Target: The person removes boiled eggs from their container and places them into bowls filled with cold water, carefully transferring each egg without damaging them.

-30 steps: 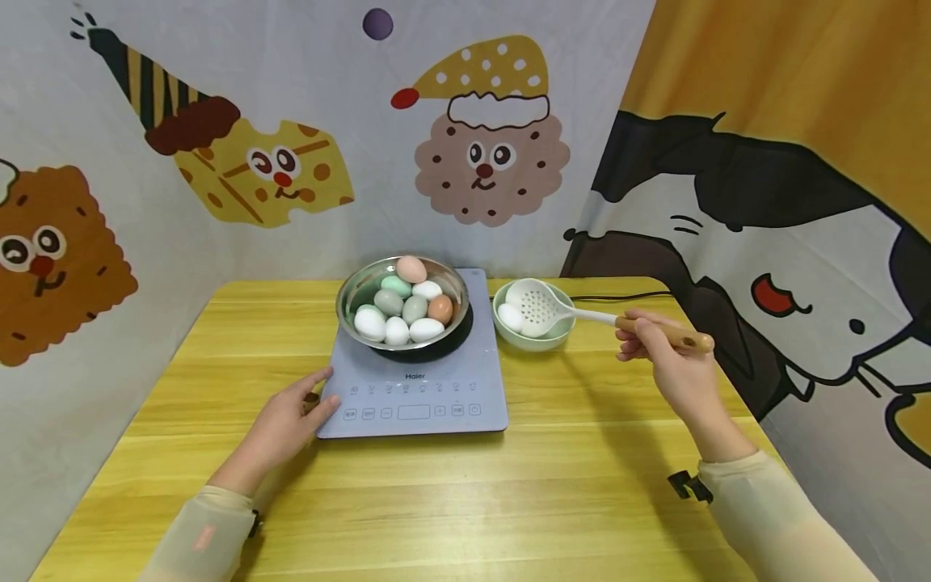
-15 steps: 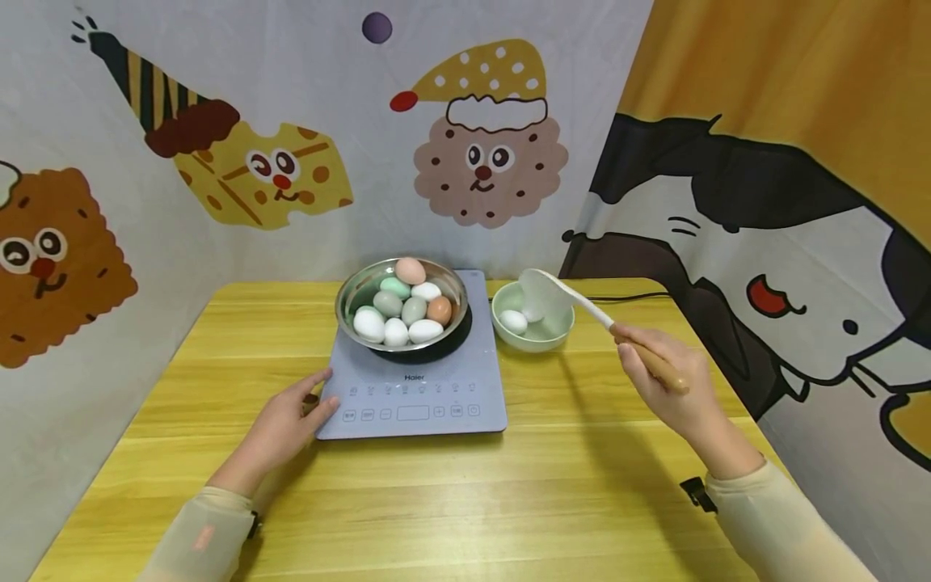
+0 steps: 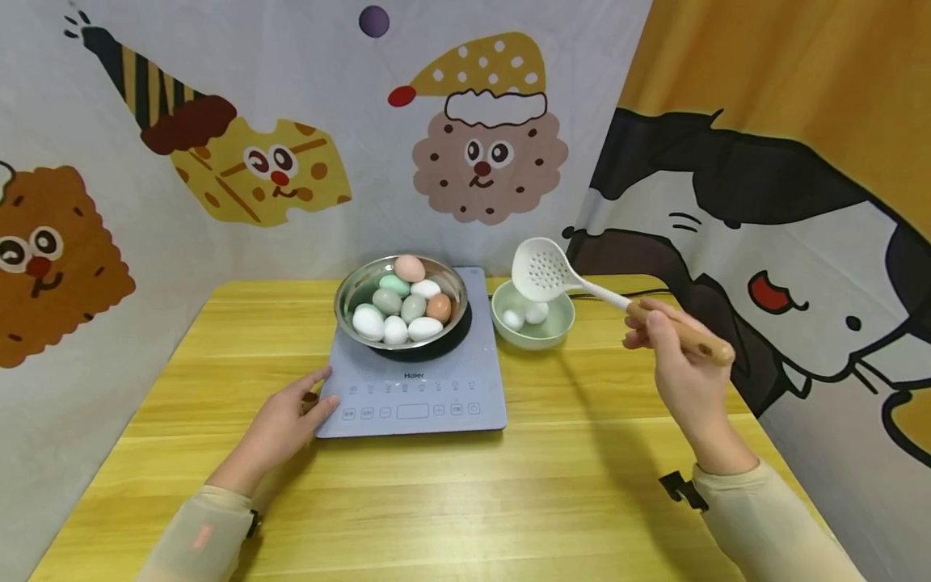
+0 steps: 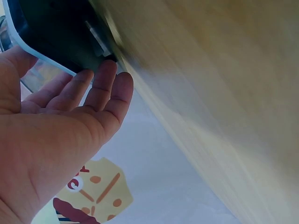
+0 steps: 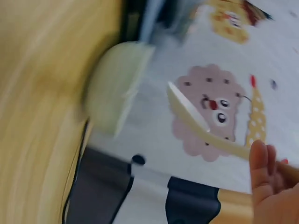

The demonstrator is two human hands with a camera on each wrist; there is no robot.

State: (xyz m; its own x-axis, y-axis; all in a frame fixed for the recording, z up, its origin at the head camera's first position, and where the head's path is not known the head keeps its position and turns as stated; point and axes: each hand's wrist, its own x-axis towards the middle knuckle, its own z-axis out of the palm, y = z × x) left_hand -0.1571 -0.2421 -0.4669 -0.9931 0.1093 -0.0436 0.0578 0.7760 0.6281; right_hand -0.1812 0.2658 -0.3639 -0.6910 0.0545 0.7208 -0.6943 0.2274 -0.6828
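My right hand (image 3: 687,380) grips the wooden handle of a white slotted ladle (image 3: 544,269), also seen in the right wrist view. Its perforated head is held above the back of a pale green bowl (image 3: 534,338), with nothing visible in it. Two white eggs (image 3: 512,320) lie in the bowl. My left hand (image 3: 280,424) rests at the left edge of a grey-blue induction cooktop (image 3: 444,372), fingers relaxed against its side. In the left wrist view, those fingers lie by the dark underside. A steel basin (image 3: 343,311) of several eggs (image 3: 413,307) stands on the cooktop.
A wooden table (image 3: 407,501) carries everything. Behind the bowl, a black cord (image 3: 618,294) runs along the back right. A cartoon-printed cloth (image 3: 291,65) hangs close behind the table, with more cloth at both sides.
My right hand dipped the ladle into the bowl, tipped it over, then raised it. An egg that was by the ladle now lies beside the other egg. My left hand stayed put.
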